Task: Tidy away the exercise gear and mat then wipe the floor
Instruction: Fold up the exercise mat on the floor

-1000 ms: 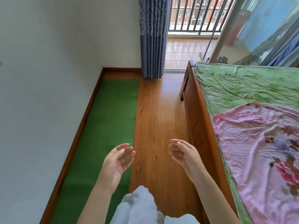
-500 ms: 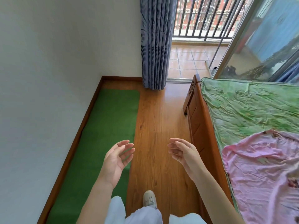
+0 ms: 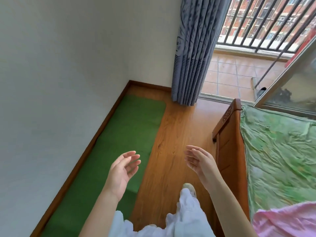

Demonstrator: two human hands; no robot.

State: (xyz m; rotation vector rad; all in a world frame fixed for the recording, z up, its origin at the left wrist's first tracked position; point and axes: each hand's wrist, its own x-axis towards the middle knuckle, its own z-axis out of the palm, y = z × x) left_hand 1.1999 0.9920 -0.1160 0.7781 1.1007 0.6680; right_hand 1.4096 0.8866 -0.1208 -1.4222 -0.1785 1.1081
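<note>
- Your left hand [image 3: 122, 171] hangs low in the centre of the frame with its fingers loosely spread and nothing in it; your right hand [image 3: 200, 162] mirrors it just to the right, palm turned inward, also released and empty.
- Both hands float above the floor, touching nothing, well apart from each other.
- Below them your white trousers [image 3: 186, 212] and one pale shoe [image 3: 189, 187] stand on the wooden floor [image 3: 172, 134].
- The green exercise mat [image 3: 119, 144] lies flat and unrolled along the white wall [image 3: 59, 65] on the left of the frame, running from the lower left up towards the grey curtain [image 3: 193, 53]. Your left hand is over its right edge.
- No other exercise gear shows in this view.
- To the right is the wooden bed frame [image 3: 229, 142] with a green sheet [image 3: 280, 151] and a pink blanket [image 3: 283, 221] at the lower right corner.
- You look to be at the approach stage: the mat is not yet picked up and the floor wipe has not started.
- Next you would likely need to bend down, take one short end of the mat with both hands and roll or fold it along its length.
</note>
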